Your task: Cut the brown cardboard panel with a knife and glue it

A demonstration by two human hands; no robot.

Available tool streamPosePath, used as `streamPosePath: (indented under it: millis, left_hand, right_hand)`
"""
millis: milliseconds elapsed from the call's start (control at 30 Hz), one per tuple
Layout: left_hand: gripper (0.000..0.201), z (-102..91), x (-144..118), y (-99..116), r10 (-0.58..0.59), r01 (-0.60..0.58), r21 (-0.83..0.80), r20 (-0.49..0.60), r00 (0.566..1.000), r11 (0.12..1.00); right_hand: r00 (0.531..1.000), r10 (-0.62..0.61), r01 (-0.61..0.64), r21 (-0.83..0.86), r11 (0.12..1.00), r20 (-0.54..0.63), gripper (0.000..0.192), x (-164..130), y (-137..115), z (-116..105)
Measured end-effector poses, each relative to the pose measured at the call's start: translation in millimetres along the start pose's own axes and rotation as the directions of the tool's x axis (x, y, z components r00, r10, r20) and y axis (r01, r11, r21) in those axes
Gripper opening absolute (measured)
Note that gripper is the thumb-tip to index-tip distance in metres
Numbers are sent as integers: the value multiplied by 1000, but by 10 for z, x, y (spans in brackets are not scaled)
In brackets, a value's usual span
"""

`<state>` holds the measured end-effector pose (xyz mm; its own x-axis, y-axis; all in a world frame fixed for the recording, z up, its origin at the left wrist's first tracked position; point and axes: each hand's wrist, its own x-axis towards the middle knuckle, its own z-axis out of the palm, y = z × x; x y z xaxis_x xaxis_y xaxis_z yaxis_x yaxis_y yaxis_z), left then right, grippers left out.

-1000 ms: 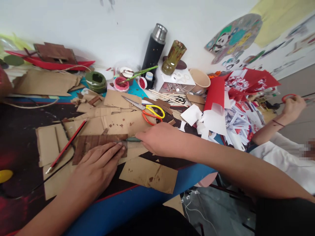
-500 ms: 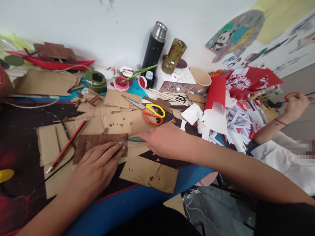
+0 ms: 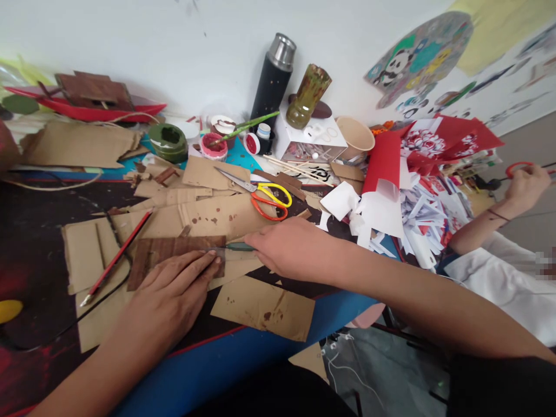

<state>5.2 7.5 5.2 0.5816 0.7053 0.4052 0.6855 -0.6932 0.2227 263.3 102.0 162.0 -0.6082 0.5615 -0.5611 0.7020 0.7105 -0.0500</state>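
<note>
Head view: left hand (image 3: pixel 171 295) lies flat, fingers spread, pressing the brown-painted cardboard strip (image 3: pixel 174 255) onto the desk (image 3: pixel 39 243). Right hand (image 3: pixel 295 246), forearm low across the desk edge, pinches a thin green-handled tool (image 3: pixel 232 247) against the strip. The cardboard looks light, stiff and easily creased, best held flat near its edge.

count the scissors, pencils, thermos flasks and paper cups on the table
scissors: 1, with yellow and orange handles
red pencil: 1
black thermos flask: 1
paper cup: 1
total: 4
</note>
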Motion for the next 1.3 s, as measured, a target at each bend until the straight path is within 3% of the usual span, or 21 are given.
streamPosePath:
  millis: [900,1300]
  left_hand:
    - [43,-32,36,1,70,-69,97,-4,998,993]
    - [50,-3,23,-6,41,-40,29,-24,999,999]
  right_hand:
    - [999,-29,29,-15,999,14,25,48,-1,-57]
    - [997,-59,61,-33,998,50,25,122,-16,-107]
